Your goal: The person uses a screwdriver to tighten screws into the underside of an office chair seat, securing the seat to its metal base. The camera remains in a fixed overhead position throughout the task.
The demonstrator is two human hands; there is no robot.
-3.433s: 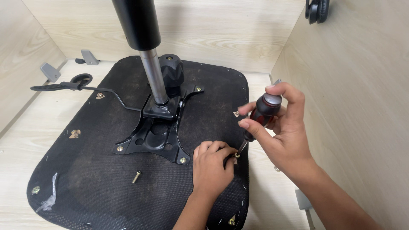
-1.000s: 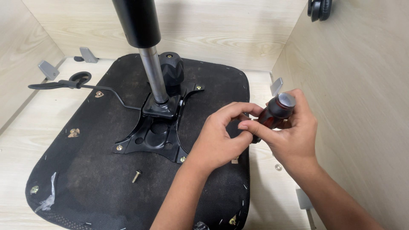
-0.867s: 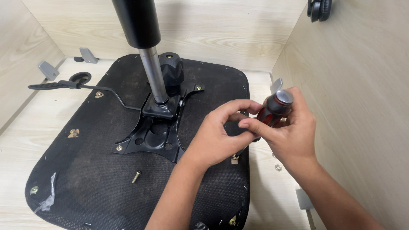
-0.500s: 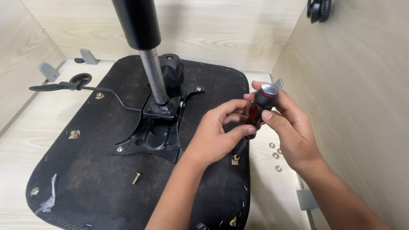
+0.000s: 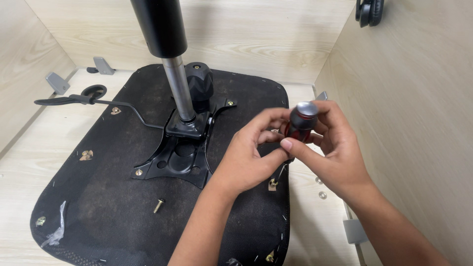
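Note:
An upturned black chair seat lies on a pale wooden floor, with a black metal mechanism plate and a gas cylinder standing up from its middle. My right hand grips the red and black handle of a screwdriver, held nearly upright over the seat's right edge. My left hand is closed around the lower part of the same handle. The screwdriver's thin shaft points down toward a brass fitting in the seat. A loose bolt lies on the seat.
Wooden panels wall in the space on the left, back and right. A black lever sticks out left of the plate. Two washers lie on the floor at right. Grey brackets sit at the back left, and a black caster shows at top right.
My left hand rose from the seat's right edge to the screwdriver handle. Both hands then lifted and tilted the screwdriver more upright, its tip staying over the right edge.

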